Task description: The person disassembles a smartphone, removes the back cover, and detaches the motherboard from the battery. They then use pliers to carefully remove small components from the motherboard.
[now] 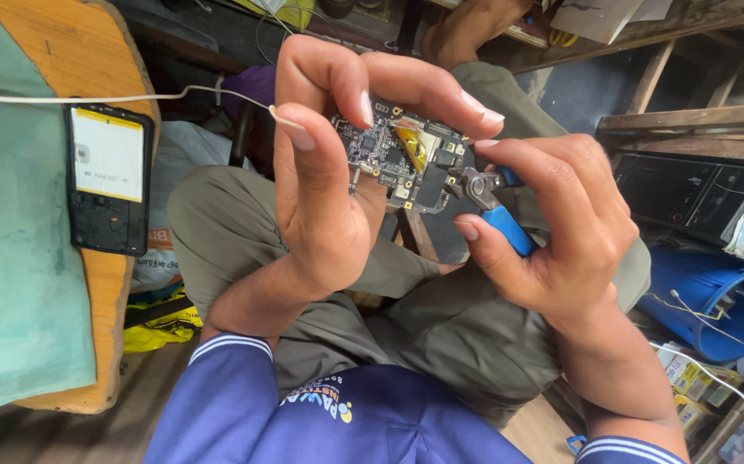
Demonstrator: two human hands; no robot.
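Pliers [485, 199] with blue handles, clenched in the right hand [552, 232], bite at the circuit board's [393, 155] edge. Left hand [324, 172] grip pinches the board just beside them. I judge the work midway: opened phone [107, 179] lies apart on the counter [62, 51].

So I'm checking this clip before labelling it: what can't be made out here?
- Head view: the left hand covers the left part of the small black circuit board.
- The right hand hides most of the blue-handled pliers.
- The pliers' tip against the board is too small to judge.
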